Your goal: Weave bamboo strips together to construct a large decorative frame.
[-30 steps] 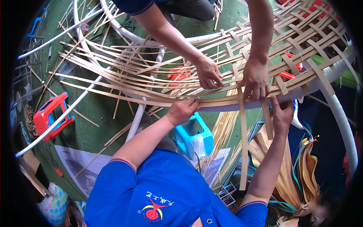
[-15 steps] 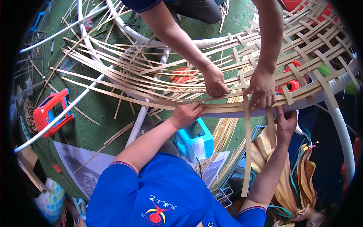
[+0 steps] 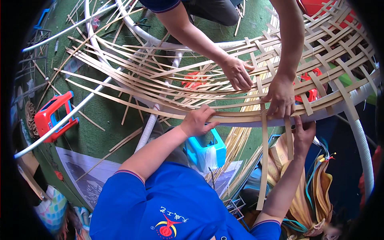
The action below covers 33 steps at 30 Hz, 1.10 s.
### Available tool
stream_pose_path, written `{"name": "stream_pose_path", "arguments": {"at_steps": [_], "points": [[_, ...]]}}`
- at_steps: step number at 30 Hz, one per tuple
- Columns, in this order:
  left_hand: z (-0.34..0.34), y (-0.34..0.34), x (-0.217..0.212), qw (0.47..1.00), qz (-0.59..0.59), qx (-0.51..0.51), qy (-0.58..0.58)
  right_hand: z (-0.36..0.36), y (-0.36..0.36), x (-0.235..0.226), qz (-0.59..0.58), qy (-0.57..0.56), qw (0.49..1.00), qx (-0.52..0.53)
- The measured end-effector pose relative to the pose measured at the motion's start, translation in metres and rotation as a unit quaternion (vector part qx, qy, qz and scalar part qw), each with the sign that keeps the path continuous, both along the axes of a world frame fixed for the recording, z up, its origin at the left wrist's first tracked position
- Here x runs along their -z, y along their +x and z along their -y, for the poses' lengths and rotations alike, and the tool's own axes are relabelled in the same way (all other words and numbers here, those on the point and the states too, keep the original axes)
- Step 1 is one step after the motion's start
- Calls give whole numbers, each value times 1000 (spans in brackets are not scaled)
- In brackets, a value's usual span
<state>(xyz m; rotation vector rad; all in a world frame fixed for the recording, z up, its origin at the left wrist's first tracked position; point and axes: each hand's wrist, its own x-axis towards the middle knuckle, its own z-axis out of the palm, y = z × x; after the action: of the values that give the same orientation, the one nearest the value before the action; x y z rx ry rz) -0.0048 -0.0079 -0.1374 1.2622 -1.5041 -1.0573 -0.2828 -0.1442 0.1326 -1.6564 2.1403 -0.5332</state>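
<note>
My left hand point(image 3: 197, 121) is closed around the outermost bamboo strips point(image 3: 236, 118) of a curved lattice, its thumb angled below them. To the right, my right hand point(image 3: 304, 135) grips the underside of the white wrapped rim tube point(image 3: 276, 121), fingertips up against its edge; part of the grip is hidden. A short strip end point(image 3: 289, 140) hangs beside it, and a longer strip point(image 3: 263, 168) dangles between my forearms. Opposite me, a co-worker's hand point(image 3: 281, 96) presses the lattice just above the short strip. The co-worker's other hand point(image 3: 238, 73) hovers over the strips, fingers loosely bent.
A blue plastic stool point(image 3: 206, 150) stands below my left hand; a red one point(image 3: 54, 118) is at far left. White wrapped tubes point(image 3: 86, 104) cross the green floor. Loose strips point(image 3: 236, 144) lie beneath the lattice. Brown leaf-like pieces point(image 3: 316, 180) are beside my right forearm.
The co-worker's hand on the left has lifted off the strips, moving up and right, its fingers loosening. My left thumb has spread lower. My right hand stays at the rim.
</note>
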Motion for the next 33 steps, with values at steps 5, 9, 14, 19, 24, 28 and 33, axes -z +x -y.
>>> {"name": "stream_pose_path", "arguments": {"at_steps": [5,9,14,19,24,28,33], "points": [[5,-4,4,998,-18,-29,49,0,3,3,19,-12,1000,-3],[24,-2,-13,995,10,-91,35,-2,1,3,16,-19,1000,-5],[65,4,-14,989,88,-106,-48,-3,-4,3,2,-15,1000,-16],[82,-10,9,997,53,-64,-1,-2,1,3,8,-11,1000,-23],[94,-16,29,993,35,-17,108,-3,-3,4,13,-13,999,-28],[104,-10,31,987,4,19,159,-2,4,3,19,-22,999,-14],[121,0,33,982,31,101,155,-4,-1,4,15,-6,1000,-21]]}}
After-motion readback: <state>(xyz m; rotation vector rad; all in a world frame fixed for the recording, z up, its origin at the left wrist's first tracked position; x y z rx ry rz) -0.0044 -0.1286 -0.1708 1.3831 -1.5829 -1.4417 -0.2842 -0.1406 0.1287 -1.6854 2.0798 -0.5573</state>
